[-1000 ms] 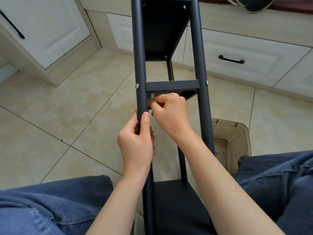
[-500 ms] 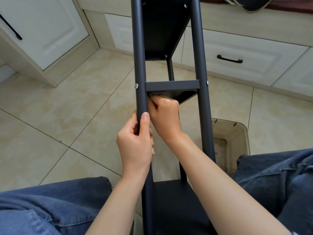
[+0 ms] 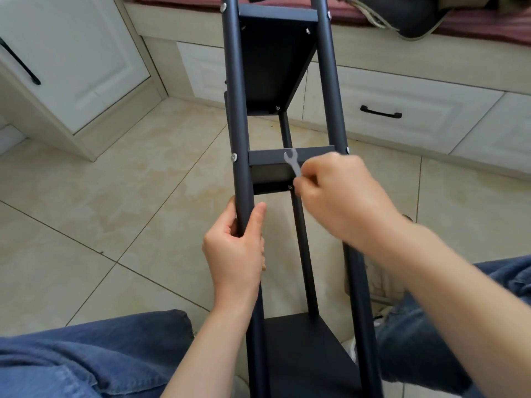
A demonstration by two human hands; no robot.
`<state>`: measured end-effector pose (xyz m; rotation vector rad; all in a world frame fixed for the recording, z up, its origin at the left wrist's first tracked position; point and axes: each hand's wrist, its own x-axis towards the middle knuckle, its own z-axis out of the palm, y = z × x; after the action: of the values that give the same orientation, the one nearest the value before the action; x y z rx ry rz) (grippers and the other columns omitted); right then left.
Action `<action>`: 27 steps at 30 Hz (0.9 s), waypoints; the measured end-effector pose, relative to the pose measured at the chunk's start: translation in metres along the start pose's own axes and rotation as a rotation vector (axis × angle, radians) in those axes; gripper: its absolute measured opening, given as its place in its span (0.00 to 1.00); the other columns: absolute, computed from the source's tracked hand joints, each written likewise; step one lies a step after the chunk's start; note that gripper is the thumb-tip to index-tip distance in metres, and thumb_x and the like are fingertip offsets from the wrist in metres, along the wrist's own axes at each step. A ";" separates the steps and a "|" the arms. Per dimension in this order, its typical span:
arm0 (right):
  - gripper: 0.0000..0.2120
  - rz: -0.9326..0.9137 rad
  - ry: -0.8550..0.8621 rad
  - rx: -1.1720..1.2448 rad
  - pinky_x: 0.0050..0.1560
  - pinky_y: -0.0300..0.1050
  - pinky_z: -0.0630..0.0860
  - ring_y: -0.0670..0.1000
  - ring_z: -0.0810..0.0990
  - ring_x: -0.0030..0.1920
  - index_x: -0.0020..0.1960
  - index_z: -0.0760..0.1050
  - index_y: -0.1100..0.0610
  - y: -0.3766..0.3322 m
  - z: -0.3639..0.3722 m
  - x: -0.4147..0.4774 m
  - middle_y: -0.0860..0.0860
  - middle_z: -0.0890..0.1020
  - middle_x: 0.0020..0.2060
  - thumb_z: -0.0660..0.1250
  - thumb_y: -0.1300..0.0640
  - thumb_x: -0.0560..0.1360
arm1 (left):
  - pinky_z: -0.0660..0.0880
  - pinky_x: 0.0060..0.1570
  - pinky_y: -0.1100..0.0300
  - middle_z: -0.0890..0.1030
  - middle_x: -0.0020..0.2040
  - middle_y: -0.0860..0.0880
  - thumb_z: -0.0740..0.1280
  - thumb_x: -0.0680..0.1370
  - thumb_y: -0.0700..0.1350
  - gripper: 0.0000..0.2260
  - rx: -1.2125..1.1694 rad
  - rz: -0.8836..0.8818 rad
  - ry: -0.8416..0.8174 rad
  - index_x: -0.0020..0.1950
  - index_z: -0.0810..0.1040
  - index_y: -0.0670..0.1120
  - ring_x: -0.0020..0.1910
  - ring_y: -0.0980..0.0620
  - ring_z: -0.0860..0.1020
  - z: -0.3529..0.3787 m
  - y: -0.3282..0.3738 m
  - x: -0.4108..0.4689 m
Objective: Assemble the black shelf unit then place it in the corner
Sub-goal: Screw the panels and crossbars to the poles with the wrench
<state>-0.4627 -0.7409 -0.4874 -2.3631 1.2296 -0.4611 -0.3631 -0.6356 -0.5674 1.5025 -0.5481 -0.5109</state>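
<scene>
Fingers of the left hand (image 3: 234, 248) are wrapped around the left front post (image 3: 237, 110) of the black shelf unit (image 3: 273, 67), thumb lying up along the tube's right side, just below the middle shelf (image 3: 267, 158). The right hand (image 3: 336, 193) pinches a small flat silver wrench (image 3: 293, 163) between thumb and fingertips. The tool's open forked end points up and lies in front of the middle shelf's front lip, and its lower end disappears into the fingers. The hand is somewhat motion-blurred, so I cannot tell whether the wrench touches the shelf.

The unit lies tilted lengthwise between the person's jeans-clad legs (image 3: 86, 360), its near end low by the lap and its far end reaching up towards the white cabinets. Three shelves show: a lower one (image 3: 301, 354) nearest the person, the middle one by the hands, and the upper panel seen from its underside. A silver screw head (image 3: 234, 158) sits on the left post level with the middle shelf. The right front post (image 3: 330, 81) passes behind the right hand.

Beneath lies a beige tiled floor (image 3: 115, 182). At its far edge runs a white drawer with a black handle (image 3: 380, 112), under a red cushion (image 3: 488, 24). A white cabinet door (image 3: 71, 53) stands in the far left corner.
</scene>
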 end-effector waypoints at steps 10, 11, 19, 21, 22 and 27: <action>0.12 -0.085 -0.296 -0.160 0.38 0.39 0.67 0.44 0.72 0.41 0.40 0.82 0.52 0.029 -0.059 0.052 0.49 0.75 0.41 0.65 0.52 0.80 | 0.67 0.21 0.59 0.69 0.27 0.52 0.70 0.80 0.44 0.07 0.003 -0.001 0.015 0.57 0.83 0.46 0.25 0.51 0.69 -0.006 -0.005 0.001; 0.12 -0.033 -0.274 -0.053 0.37 0.40 0.67 0.45 0.73 0.39 0.39 0.82 0.52 0.033 -0.061 0.058 0.48 0.76 0.39 0.66 0.52 0.79 | 0.67 0.21 0.58 0.69 0.28 0.50 0.70 0.81 0.44 0.06 0.002 0.001 0.010 0.57 0.83 0.47 0.25 0.50 0.69 -0.007 -0.004 0.001; 0.11 0.195 -0.399 0.628 0.51 0.43 0.77 0.52 0.79 0.55 0.43 0.85 0.54 0.048 -0.060 0.078 0.52 0.82 0.52 0.67 0.53 0.79 | 0.65 0.20 0.60 0.67 0.28 0.48 0.70 0.81 0.42 0.07 -0.035 0.008 -0.033 0.55 0.84 0.54 0.25 0.47 0.66 -0.008 -0.003 0.000; 0.11 0.205 -0.345 0.623 0.44 0.39 0.76 0.50 0.80 0.51 0.44 0.84 0.57 0.044 -0.055 0.078 0.50 0.83 0.45 0.66 0.55 0.80 | 0.64 0.20 0.60 0.68 0.28 0.49 0.70 0.81 0.42 0.07 -0.026 0.012 -0.033 0.57 0.84 0.52 0.25 0.48 0.66 -0.007 -0.004 0.002; 0.10 0.206 -0.324 0.630 0.39 0.37 0.76 0.49 0.81 0.47 0.45 0.83 0.60 0.042 -0.053 0.078 0.48 0.83 0.40 0.65 0.57 0.80 | 0.65 0.20 0.61 0.69 0.28 0.50 0.70 0.81 0.43 0.07 -0.013 0.014 -0.025 0.58 0.84 0.49 0.24 0.49 0.67 -0.008 -0.005 0.003; 0.09 0.204 -0.316 0.879 0.29 0.35 0.74 0.49 0.74 0.36 0.48 0.78 0.66 0.031 -0.060 0.071 0.50 0.75 0.32 0.62 0.62 0.80 | 0.65 0.19 0.62 0.71 0.28 0.50 0.69 0.81 0.43 0.04 -0.006 0.026 -0.020 0.53 0.84 0.47 0.24 0.51 0.68 -0.015 -0.003 0.007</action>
<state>-0.4738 -0.8287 -0.4458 -1.4775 0.8552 -0.4212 -0.3479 -0.6287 -0.5697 1.4839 -0.5804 -0.5080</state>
